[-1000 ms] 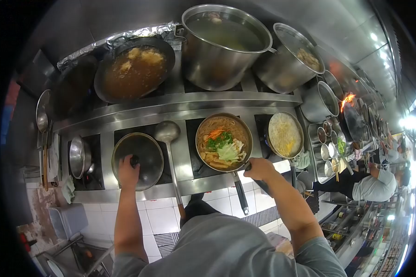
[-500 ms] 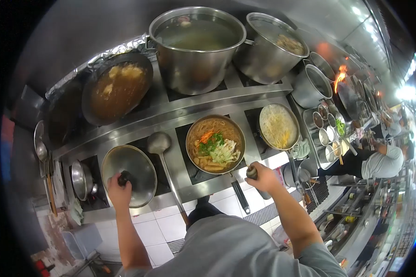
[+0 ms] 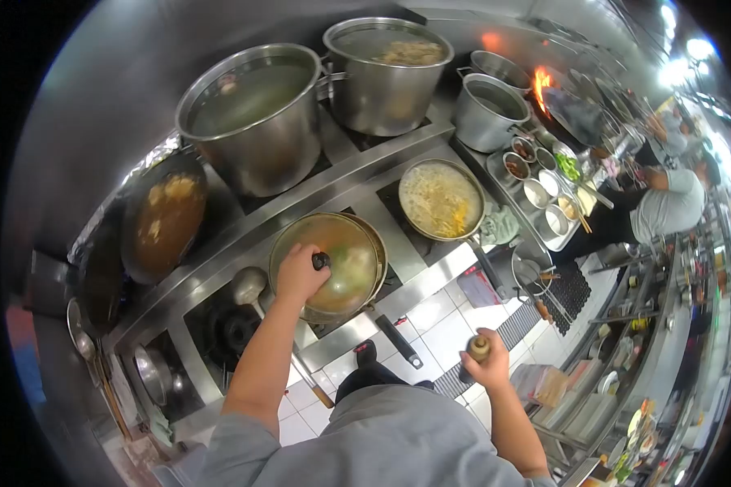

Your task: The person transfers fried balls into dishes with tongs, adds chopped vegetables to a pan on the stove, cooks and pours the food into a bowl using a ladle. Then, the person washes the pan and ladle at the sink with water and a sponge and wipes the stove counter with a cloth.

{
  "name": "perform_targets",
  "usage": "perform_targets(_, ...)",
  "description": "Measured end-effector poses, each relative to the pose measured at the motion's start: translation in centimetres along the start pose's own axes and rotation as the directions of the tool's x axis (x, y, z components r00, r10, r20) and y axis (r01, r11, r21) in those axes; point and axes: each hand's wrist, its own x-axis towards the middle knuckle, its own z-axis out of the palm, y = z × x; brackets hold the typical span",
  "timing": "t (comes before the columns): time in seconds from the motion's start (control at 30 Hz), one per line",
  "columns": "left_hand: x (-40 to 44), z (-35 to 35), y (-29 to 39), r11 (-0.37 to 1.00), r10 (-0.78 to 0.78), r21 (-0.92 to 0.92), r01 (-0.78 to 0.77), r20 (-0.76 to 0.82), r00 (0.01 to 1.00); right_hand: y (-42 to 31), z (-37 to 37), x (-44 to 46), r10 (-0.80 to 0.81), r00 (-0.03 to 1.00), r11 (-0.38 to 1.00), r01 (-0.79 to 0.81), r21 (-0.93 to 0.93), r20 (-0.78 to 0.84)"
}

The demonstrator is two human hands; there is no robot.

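Note:
My left hand is closed round the black knob of a round glass lid. That lid lies over most of a frying pan, whose right rim still shows; food is blurred behind the glass. The pan's black handle points toward my body. Off to the right, above the floor, my right hand grips a dark bottle with a tan top. A large ladle rests beside the covered pan, its long handle passing under my left forearm.
Two big stockpots stand at the back, left of a smaller pot. A second pan holds pale bubbling food. A wok with brown sauce leans at left. Flames rise near co-workers at right.
My left hand has carried the lid rightward from the left burner onto the pan of food. My right hand has drawn back from the pan with the bottle. The camera view has turned right.

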Motion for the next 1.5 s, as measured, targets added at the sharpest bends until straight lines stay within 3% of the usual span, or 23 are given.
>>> perform_targets(0.1,1.6,2.7,0.4,0.999,0.043,0.023,-0.044,0.025,0.999,3.9,-3.7,-5.2,0.22,0.966,0.975,-0.214,0.061,-0.133)
perform_targets(0.3,1.9,4.5,1.3,0.994,0.048,0.093,-0.05,0.018,0.999,11.2,-9.0,-17.0,0.369,0.788,0.925,-0.363,0.112,-0.493)
perform_targets(0.37,2.0,5.0,1.2,0.982,0.042,0.187,-0.04,-0.003,0.999,12.2,-10.8,-20.5,0.45,0.717,0.871,-0.485,0.084,-0.532)
perform_targets(0.43,1.8,4.4,1.3,0.974,0.041,0.224,-0.038,-0.008,0.999,16.9,-11.7,-25.1,0.501,0.66,0.852,-0.491,0.183,-0.56)
perform_targets(0.57,1.5,3.7,2.8,0.975,0.063,0.207,-0.075,0.065,0.996,18.0,-14.4,-28.6,0.53,0.482,0.795,-0.57,0.21,-0.698)
perform_targets(0.6,2.0,4.1,2.6,0.992,0.07,0.092,-0.081,0.119,0.99,18.1,-15.5,-29.3,0.517,0.429,0.784,-0.584,0.209,-0.741)
perform_targets(0.63,2.8,5.1,0.5,0.991,-0.023,0.131,0.004,0.142,0.99,18.8,-16.8,-30.1,0.484,0.387,0.782,-0.594,0.189,-0.784)
perform_targets(0.67,2.6,5.4,0.1,0.969,0.078,0.227,-0.103,0.114,0.99,19.6,-18.3,-30.8,0.4,0.355,0.821,-0.548,0.159,-0.845)
perform_targets(0.7,1.6,5.0,1.9,0.971,0.018,0.234,-0.054,0.153,0.988,18.5,-20.5,-30.9,0.464,0.287,0.771,-0.597,0.222,-0.838)
perform_targets(0.73,1.8,6.3,-0.8,0.955,0.132,0.254,-0.153,0.095,0.987,17.8,-22.5,-31.2,0.459,0.231,0.757,-0.607,0.242,-0.858)
perform_targets(0.77,-0.4,5.4,2.5,0.946,0.143,0.282,-0.159,0.077,0.987,18.6,-24.3,-32.4,0.402,0.197,0.747,-0.635,0.196,-0.894)
perform_targets(0.8,-0.3,6.9,-0.7,0.9,0.213,0.392,-0.192,-0.01,0.977,18.6,-26.2,-33.5,0.393,0.153,0.74,-0.638,0.213,-0.907)
perform_targets(0.83,-2.7,6.5,1.1,0.915,0.185,0.376,-0.146,-0.07,0.98,19.5,-27.7,-34.6,0.375,0.127,0.731,-0.649,0.209,-0.918)
perform_targets(0.9,-6.2,7.4,2.2,0.817,0.251,0.571,-0.079,-0.23,0.94,20.9,-31.5,-37.4,0.367,0.069,0.709,-0.666,0.231,-0.927)
perform_targets(0.97,-14.1,5.9,8.0,0.873,0.406,0.411,-0.261,-0.318,0.857,22.5,-35.1,-39.8,0.27,0.019,0.708,-0.682,0.185,-0.963)
perform_targets(1.03,-17.5,7.4,9.5,0.87,0.428,0.387,-0.305,-0.285,0.858,24.1,-38.8,-42.0,0.214,-0.035,0.707,-0.684,0.18,-0.976)
perform_targets(1.1,-18.6,8.9,9.4,0.864,0.444,0.374,-0.338,-0.249,0.861,27.5,-41.5,-45.1,0.083,-0.075,0.609,-0.785,0.11,-0.994)
perform_targets(1.17,-18.9,10.1,9.8,0.831,0.476,0.414,-0.371,-0.185,0.86,29.4,-44.0,-47.6,0.132,-0.114,0.585,-0.793,0.17,-0.985)
perform_targets(1.23,-20.6,9.5,16.1,0.819,0.501,0.413,-0.399,-0.174,0.848,30.8,-45.2,-49.2,0.174,-0.153,0.566,-0.793,0.226,-0.973)
perform_targets(1.3,-23.1,8.5,24.6,0.798,0.599,0.225,-0.559,-0.193,0.777,32.3,-45.9,-50.7,0.137,-0.179,0.499,-0.837,0.224,-0.974)
perform_targets(1.33,-22.3,9.1,24.3,0.79,0.611,0.221,-0.572,-0.195,0.768,33.1,-46.0,-51.5,0.134,-0.194,0.496,-0.835,0.236,-0.972)
perform_targets(1.43,-19.4,11.2,24.5,0.733,0.667,0.316,-0.603,-0.155,0.729,35.4,-45.0,-53.7,0.297,-0.174,0.306,-0.914,0.267,-0.939)
perform_targets(1.5,-19.3,12.1,27.9,0.738,0.619,0.367,-0.567,-0.031,0.785,35.5,-44.0,-54.4,0.382,-0.175,0.165,-0.953,0.254,-0.907)
